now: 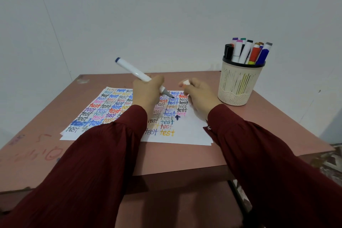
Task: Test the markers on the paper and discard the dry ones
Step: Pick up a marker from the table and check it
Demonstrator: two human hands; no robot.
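On the pinkish-brown desk [175, 157], approx. centre, lies a thin stack of white paper [187, 135]. The top sheet is packed w/ the word "test" in many colours: blue, red, black, orange, pink. Its near-right corner is bare.

The left grip [148, 89] is above the sheet's far half, fingers curled round a white marker [133, 69]. The marker is uncapped and tilted, blue butt end up and to the left, dark tip down and to the right over the writing. Can't tell if the tip touches the sheet.

The right grip [199, 94] is just beside it, apart from the tip. It pinches a small pale cap [186, 82] at the fingertips, which is blurred.

At the desk's far-right corner, well apart from the paper, stands an upright cream mesh cup [238, 83] w/ a black rim. It is crammed w/ other markers [246, 52], mostly white barrels, w/ caps in purple, pink, green, black, orange, blue and grey.

Both arms wear dark red sleeves [259, 153] – the left one covers part of the sheet. A plain pale wall [166, 15] is behind.
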